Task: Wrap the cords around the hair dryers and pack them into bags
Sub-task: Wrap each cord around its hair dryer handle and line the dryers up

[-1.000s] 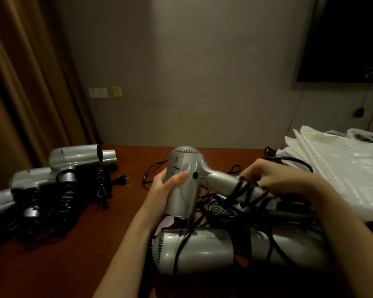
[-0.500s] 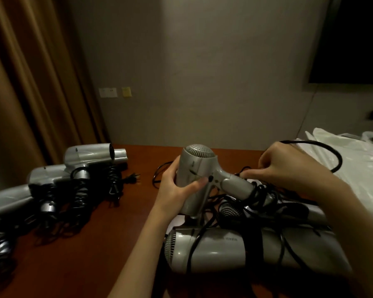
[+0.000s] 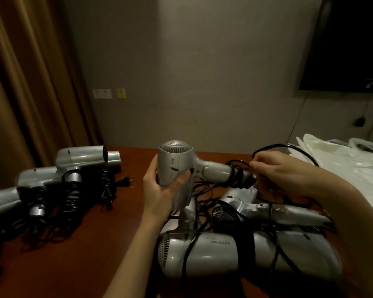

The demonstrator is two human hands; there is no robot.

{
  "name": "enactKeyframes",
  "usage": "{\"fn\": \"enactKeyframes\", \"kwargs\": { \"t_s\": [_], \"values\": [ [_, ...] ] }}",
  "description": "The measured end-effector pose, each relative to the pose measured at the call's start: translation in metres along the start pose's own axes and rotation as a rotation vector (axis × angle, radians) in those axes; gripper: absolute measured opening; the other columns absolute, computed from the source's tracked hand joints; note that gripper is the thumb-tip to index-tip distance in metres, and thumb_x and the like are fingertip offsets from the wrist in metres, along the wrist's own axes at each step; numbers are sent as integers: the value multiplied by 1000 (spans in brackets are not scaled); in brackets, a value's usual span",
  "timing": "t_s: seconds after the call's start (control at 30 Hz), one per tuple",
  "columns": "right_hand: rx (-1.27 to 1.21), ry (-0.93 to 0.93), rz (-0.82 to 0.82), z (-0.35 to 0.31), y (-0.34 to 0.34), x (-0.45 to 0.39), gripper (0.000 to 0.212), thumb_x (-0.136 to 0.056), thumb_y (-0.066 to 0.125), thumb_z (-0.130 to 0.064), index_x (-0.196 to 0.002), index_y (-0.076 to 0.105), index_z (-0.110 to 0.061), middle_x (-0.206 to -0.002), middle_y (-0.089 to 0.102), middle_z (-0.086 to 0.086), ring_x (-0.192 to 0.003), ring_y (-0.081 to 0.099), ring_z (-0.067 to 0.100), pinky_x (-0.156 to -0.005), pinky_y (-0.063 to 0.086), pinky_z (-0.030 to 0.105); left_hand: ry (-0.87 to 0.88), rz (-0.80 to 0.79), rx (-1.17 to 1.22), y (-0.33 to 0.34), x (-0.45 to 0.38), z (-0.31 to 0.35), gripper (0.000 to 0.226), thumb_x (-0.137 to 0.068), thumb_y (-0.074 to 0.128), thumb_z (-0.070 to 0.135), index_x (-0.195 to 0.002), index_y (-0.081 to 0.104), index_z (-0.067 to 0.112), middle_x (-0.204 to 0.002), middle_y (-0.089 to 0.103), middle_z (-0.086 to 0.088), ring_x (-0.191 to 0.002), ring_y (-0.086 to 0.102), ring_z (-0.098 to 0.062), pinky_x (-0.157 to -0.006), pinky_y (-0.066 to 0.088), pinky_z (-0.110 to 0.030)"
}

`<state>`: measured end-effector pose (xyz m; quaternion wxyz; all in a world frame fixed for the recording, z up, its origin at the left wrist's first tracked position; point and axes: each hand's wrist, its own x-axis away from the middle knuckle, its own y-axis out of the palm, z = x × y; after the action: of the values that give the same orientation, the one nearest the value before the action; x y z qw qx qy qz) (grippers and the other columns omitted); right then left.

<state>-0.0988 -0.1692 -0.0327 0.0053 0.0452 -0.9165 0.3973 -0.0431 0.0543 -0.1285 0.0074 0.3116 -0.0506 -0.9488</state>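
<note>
My left hand [image 3: 163, 188] grips the body of a silver hair dryer [image 3: 177, 164] held above the table, its grille facing up and its handle pointing right. Its black cord [image 3: 238, 176] is coiled in several turns around the handle end. My right hand [image 3: 278, 171] pinches the cord just beside the coils, and a loose loop arcs over that hand. Below lie more silver dryers [image 3: 235, 252] in a tangle of unwrapped cords. White plastic bags [image 3: 342, 168] are piled at the right.
Several dryers with wrapped cords [image 3: 73, 168] lie in a row on the left of the reddish-brown table [image 3: 73, 254]. A brown curtain [image 3: 30, 82] hangs at left. A dark screen [image 3: 349, 44] is mounted on the wall at upper right.
The coils have bunched closer toward the handle end. My right hand has carried the cord up over the handle, and the dryer sits higher in view.
</note>
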Motion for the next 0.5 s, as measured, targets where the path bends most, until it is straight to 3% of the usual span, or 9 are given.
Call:
{"fn": "enactKeyframes", "kwargs": {
  "t_s": [0.17,0.23,0.33,0.43,0.5],
  "values": [
    [-132,-118,19,3,1,-4,19,-101,44,-17,-96,62,-17,-66,55,5,-48,50,5,-44,39,15,38,106,-35,0,-1,0,53,-64,72,47,-110,58,27,-96,66,23,-89,64,0,-69,52,-15],
    [-235,-140,-8,1,10,-6,19,-100,44,-15,-102,61,-21,-65,54,4,-50,49,9,-45,37,16,46,159,-45,1,-1,-2,57,-64,73,47,-115,58,24,-98,65,24,-90,63,0,-71,51,-14],
    [-283,-210,10,-3,37,-13,19,-101,42,-12,-105,60,-17,-59,51,-1,-43,47,2,-43,38,14,57,200,-72,2,0,-4,63,-66,75,45,-120,56,20,-102,64,21,-93,63,-2,-73,52,-15],
    [-209,-291,56,-1,57,-20,21,-102,39,-17,-103,60,-15,-60,55,-1,-49,52,8,-48,44,20,-17,248,-42,3,-1,-5,64,-64,84,46,-117,56,23,-101,64,14,-88,64,2,-69,52,-16],
    [-196,-310,95,0,58,-22,23,-103,38,-18,-103,61,-16,-60,56,1,-54,54,16,-54,48,28,-74,269,7,2,-2,-6,61,-65,78,41,-118,57,22,-103,65,11,-86,65,4,-68,53,-18]
  ]
}}
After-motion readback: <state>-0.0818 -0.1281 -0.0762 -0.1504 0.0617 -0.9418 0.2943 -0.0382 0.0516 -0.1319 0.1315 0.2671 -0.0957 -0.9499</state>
